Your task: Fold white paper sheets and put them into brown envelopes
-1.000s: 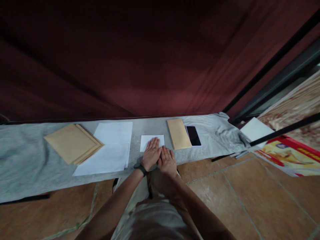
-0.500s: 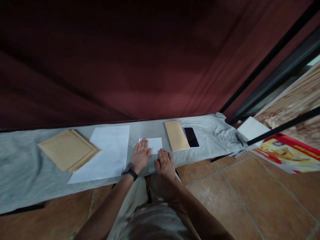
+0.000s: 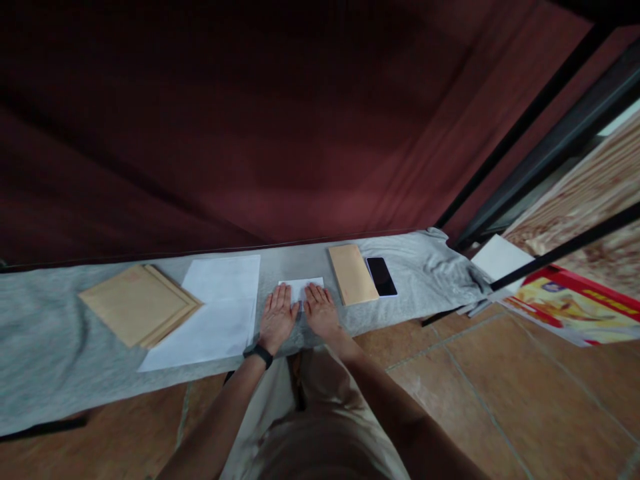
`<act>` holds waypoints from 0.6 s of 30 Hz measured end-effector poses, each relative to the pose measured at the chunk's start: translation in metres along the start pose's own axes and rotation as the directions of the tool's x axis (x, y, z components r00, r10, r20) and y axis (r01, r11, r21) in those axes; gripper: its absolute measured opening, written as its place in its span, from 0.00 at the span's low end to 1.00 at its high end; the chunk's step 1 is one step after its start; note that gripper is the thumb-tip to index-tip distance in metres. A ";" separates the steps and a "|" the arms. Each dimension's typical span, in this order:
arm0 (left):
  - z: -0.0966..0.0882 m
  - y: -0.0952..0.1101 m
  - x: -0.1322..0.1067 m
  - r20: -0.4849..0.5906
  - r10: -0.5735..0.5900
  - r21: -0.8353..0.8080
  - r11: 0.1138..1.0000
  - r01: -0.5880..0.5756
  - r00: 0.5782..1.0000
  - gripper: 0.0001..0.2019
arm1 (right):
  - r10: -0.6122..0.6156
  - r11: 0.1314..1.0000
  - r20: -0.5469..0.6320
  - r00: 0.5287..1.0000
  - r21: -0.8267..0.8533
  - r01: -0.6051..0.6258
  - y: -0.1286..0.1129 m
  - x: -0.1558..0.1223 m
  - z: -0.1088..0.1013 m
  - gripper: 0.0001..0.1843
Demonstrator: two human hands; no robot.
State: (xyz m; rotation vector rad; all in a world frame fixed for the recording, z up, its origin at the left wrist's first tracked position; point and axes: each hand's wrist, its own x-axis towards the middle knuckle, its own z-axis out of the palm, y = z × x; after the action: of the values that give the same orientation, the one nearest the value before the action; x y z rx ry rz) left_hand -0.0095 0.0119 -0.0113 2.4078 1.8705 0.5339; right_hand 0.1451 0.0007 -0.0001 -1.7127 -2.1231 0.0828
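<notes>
- We look down on a long worktop [image 3: 60, 360] covered by a grey cloth, set against a dark red curtain [image 3: 250, 133], with a terracotta tile floor [image 3: 500, 393] in front of it.
- The small white paper [image 3: 301, 288] lies flat on the cloth, roughly at the middle of the worktop and directly ahead of us.
- From what we can see, its long axis runs left to right, in line with the worktop's front edge. Its far edge faces the curtain and looks straight and square-cornered.
- The paper is plain, unmarked white, much smaller than the sheets beside it. We see only its far strip, because its near part is hidden beneath our fingers.
- Our left hand [image 3: 277, 318] lies palm down, flat and spread, with the fingertips on the paper's left part. A black wristband [image 3: 261, 355] sits on that wrist.
- Our right hand [image 3: 320, 311] is also flat and spread, palm down on the paper's right part. It grips nothing, and the two hands lie just beside each other.
- To the left, large white sheets [image 3: 215, 310] lie near the paper, and beyond them is a stack of brown envelopes [image 3: 137, 305].
- To the right lies a single brown envelope [image 3: 353, 274], its long axis running away from us, with a dark phone [image 3: 381, 276] just beside it.
- A red and yellow printed sheet [image 3: 575, 307] lies on the floor at far right.
</notes>
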 end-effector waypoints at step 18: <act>-0.003 -0.004 0.015 0.064 -0.414 -0.674 0.653 0.345 0.908 0.25 | 0.099 0.990 -0.024 0.995 -0.099 -0.101 0.005 -0.001 0.010 0.33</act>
State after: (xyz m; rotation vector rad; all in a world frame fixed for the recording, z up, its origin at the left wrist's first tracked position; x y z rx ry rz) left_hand -0.0106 0.0265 -0.0056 1.4892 1.7187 1.0737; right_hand 0.1462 0.0034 -0.0110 -1.8695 -2.0591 -0.0110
